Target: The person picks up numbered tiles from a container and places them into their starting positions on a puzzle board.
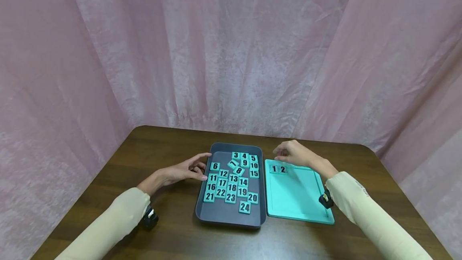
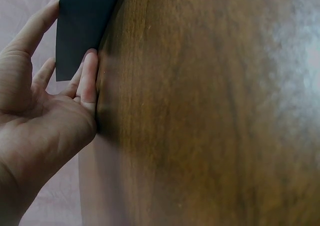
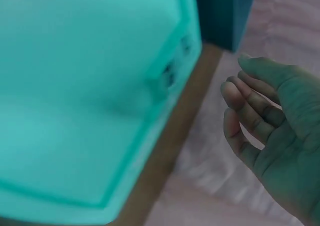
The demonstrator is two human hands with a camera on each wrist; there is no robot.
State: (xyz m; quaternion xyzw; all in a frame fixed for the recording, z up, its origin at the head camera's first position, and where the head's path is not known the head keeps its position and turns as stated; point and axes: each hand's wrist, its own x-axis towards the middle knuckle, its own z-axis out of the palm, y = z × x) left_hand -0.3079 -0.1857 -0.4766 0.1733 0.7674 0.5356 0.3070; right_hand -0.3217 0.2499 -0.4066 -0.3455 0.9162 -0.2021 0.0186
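Note:
My left hand (image 1: 184, 170) rests against the left side of a dark grey tray (image 1: 231, 216), thumb and forefinger at its rim. In the left wrist view its fingers (image 2: 89, 78) lie along the tray's outer wall (image 2: 80, 25). Turquoise number tiles (image 1: 232, 187) lie in the tray, several in rough rows, with 7 and 8 turned askew. On a turquoise board (image 1: 299, 198), tile 1 (image 1: 274, 169) and tile 2 (image 1: 283, 169) sit side by side at the upper left corner. My right hand (image 1: 297, 153) hovers above the board's far edge, fingers loosely bent, holding nothing in the right wrist view.
The tray and board stand next to each other on a brown wooden table (image 1: 162, 216). Pink curtains (image 1: 231, 59) hang behind the table and at both sides. A dark device is strapped at each wrist.

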